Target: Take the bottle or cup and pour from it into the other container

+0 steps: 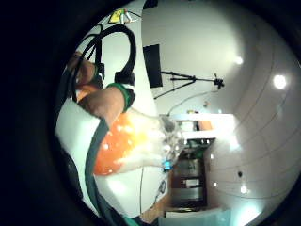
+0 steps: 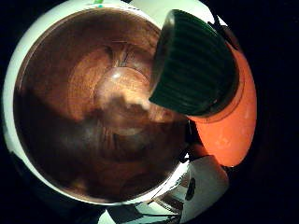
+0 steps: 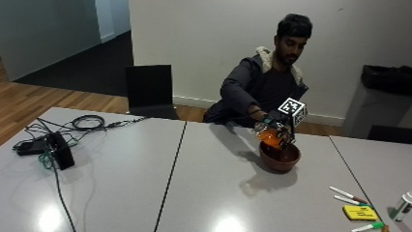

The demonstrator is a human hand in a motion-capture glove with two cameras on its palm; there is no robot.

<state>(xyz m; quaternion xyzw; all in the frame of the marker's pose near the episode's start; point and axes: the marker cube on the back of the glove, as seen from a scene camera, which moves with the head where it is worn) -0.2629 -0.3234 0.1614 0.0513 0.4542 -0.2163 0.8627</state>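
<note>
Gripping orange bottle (image 3: 269,137), right hand (image 3: 278,123) holds it tilted over brown bowl (image 3: 279,158).

Person's gloved right hand (image 3: 278,126) grips an orange bottle (image 3: 269,137) tipped over the brown bowl (image 3: 279,157) on the grey table (image 3: 193,183), markers (image 3: 347,194) off at its 4 o'clock.

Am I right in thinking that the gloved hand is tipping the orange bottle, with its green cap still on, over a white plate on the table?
Not quite: the orange bottle with its green cap is tipped in the right hand over a brown bowl, not a white plate. The outside view shows it; the thumb side palm view looks into it.
</note>
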